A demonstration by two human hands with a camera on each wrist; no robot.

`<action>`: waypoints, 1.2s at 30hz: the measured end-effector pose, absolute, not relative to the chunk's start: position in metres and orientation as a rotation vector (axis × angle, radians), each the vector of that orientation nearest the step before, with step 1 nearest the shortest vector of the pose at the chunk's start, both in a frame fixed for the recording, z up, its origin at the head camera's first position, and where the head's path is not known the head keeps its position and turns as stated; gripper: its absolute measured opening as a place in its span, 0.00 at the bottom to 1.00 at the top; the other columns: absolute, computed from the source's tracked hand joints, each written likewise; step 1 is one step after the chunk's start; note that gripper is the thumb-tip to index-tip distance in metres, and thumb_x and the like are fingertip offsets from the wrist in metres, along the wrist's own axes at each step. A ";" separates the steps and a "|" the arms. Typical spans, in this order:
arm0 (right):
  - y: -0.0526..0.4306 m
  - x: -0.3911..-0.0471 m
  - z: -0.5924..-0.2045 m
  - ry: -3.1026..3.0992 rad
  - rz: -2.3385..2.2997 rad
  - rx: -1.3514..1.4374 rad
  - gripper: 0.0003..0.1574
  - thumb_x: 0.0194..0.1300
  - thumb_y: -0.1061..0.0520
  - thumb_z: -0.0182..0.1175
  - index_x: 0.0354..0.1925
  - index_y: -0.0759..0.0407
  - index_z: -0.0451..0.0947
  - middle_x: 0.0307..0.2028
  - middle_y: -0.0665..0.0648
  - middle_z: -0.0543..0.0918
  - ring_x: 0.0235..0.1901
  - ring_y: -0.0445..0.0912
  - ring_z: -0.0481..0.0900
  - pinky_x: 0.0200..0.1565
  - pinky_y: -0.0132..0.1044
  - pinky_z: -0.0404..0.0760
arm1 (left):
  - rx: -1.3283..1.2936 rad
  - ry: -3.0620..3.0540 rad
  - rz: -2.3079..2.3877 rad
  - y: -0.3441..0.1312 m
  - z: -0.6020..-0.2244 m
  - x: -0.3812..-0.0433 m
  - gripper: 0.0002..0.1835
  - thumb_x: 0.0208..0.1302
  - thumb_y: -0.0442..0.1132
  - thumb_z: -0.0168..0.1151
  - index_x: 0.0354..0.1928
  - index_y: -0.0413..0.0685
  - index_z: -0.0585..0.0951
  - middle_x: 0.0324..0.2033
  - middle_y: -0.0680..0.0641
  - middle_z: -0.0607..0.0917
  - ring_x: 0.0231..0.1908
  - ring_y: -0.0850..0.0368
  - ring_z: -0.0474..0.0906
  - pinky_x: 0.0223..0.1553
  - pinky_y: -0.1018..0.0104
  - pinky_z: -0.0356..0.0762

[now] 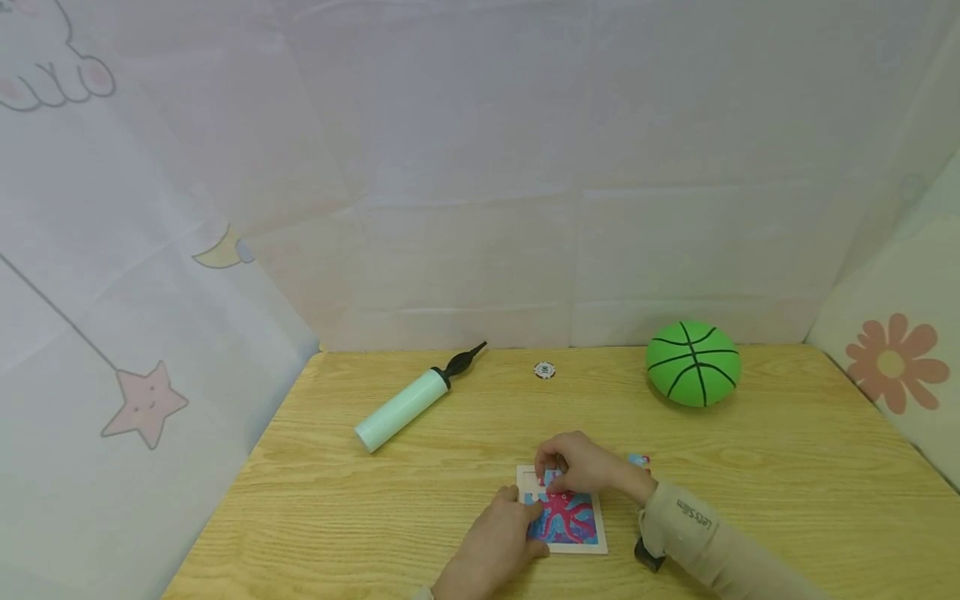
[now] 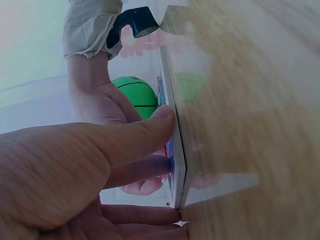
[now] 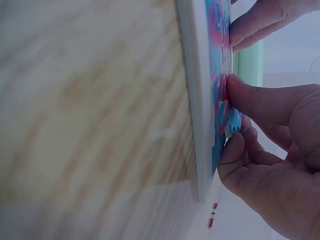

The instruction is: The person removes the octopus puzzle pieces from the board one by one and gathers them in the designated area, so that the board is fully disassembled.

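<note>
A jigsaw puzzle board [image 1: 572, 533] with a pale frame and a pink octopus on blue lies flat on the table. At its lower left corner my left hand [image 1: 495, 533] holds it, thumb against the near edge and a finger over the picture. Above the octopus's head my right hand [image 1: 588, 463] pinches a small blue puzzle piece [image 3: 233, 121] between thumb and fingers, low over the board. Pale bare tray [image 1: 531, 481] shows in the board's upper left part. Another puzzle piece [image 1: 640, 459] lies on the table just beyond my right wrist, partly hidden by it.
A mint-green hand pump [image 1: 405, 408] with a black nozzle lies at the back left of the wooden table [image 1: 315, 517]. A poker chip [image 1: 544, 370] rests near the back edge. The green ball [image 1: 693, 365] with black lines sits at the back right, before the cloth wall.
</note>
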State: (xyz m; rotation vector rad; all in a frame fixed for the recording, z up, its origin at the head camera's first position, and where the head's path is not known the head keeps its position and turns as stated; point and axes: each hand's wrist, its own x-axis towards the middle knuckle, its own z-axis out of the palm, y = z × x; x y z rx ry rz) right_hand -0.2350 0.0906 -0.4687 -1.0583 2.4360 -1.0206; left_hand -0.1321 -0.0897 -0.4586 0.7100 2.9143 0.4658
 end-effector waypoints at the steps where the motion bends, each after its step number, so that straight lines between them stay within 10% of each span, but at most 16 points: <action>1: 0.091 -0.235 -0.469 2.437 -1.024 -1.056 0.11 0.52 0.66 0.71 0.32 0.57 0.80 0.26 0.53 0.75 0.23 0.37 0.65 0.27 0.28 0.68 | 0.709 2.915 0.467 -0.090 -0.459 -0.132 0.24 0.54 0.49 0.72 0.52 0.48 0.83 0.43 0.43 0.78 0.38 0.62 0.72 0.41 0.70 0.78; 36: 0.100 -0.236 -0.468 2.356 -1.180 -0.930 0.10 0.56 0.68 0.67 0.36 0.57 0.80 0.31 0.49 0.82 0.32 0.40 0.78 0.36 0.32 0.78 | 0.667 2.883 0.494 -0.088 -0.459 -0.133 0.24 0.55 0.48 0.71 0.53 0.46 0.83 0.45 0.42 0.78 0.40 0.59 0.71 0.44 0.66 0.78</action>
